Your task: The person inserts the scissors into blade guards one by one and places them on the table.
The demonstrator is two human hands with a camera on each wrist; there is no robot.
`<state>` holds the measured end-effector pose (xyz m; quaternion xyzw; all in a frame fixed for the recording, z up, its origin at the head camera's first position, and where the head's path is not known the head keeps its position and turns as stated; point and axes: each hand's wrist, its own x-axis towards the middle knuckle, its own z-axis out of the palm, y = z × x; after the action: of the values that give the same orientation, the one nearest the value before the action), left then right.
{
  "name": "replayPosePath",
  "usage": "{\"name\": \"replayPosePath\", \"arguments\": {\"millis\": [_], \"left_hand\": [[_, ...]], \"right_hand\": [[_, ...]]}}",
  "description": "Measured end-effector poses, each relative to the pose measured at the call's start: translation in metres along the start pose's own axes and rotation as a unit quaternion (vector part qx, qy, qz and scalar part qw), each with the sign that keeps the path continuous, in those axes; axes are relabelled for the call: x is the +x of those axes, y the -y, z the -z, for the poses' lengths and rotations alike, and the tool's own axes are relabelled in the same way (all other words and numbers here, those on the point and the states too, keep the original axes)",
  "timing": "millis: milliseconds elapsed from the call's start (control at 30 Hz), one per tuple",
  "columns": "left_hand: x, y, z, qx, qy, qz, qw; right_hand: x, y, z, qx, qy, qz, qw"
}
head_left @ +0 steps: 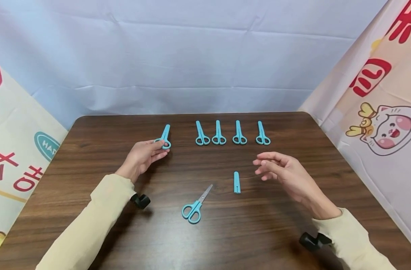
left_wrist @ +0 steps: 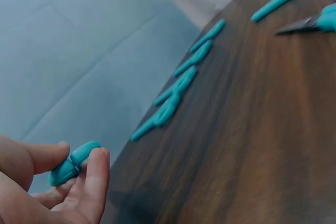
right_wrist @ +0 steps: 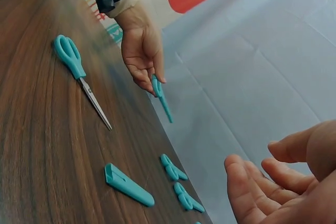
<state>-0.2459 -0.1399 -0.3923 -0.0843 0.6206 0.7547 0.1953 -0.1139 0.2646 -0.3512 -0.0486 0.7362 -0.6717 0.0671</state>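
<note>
My left hand (head_left: 144,154) pinches a pair of sheathed turquoise scissors (head_left: 166,134) by the handle loops, thumb on top and fingers beneath. In the right wrist view these scissors (right_wrist: 163,100) are held up off the table, sheath pointing away from the palm. My right hand (head_left: 289,174) hovers over the right of the table with loosely bent fingers and nothing in them. Left of it lies a loose turquoise blade cover (head_left: 237,183). Bare-bladed scissors (head_left: 196,207) with turquoise handles lie nearer the front, tip toward the back right.
Several sheathed scissors stand in a row along the back of the wooden table (head_left: 151,240), from one pair (head_left: 202,134) near the middle to another (head_left: 262,134) at the right. A pale cloth (head_left: 191,60) hangs behind the back edge; printed cloths (head_left: 377,93) hang at the sides.
</note>
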Motion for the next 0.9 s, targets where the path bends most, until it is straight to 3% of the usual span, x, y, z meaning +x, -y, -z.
{"name": "replayPosePath", "arguments": {"millis": [367, 567, 767, 900], "left_hand": [[0.029, -0.008, -0.004, -0.006, -0.023, 0.012, 0.9996], [0.032, -0.008, -0.008, 0.06, -0.032, 0.008, 0.9977], [0.031, -0.01, -0.008, 0.147, -0.055, 0.01, 0.9876], [0.032, -0.01, -0.008, 0.177, -0.062, 0.01, 0.9821]], "right_hand": [[-0.005, -0.002, 0.008, -0.052, 0.003, -0.044, 0.998], [-0.002, -0.009, 0.007, -0.081, 0.006, -0.045, 0.996], [0.002, -0.015, 0.001, -0.114, 0.004, -0.058, 0.992], [0.007, -0.02, -0.004, -0.14, 0.0, -0.075, 0.987]]}}
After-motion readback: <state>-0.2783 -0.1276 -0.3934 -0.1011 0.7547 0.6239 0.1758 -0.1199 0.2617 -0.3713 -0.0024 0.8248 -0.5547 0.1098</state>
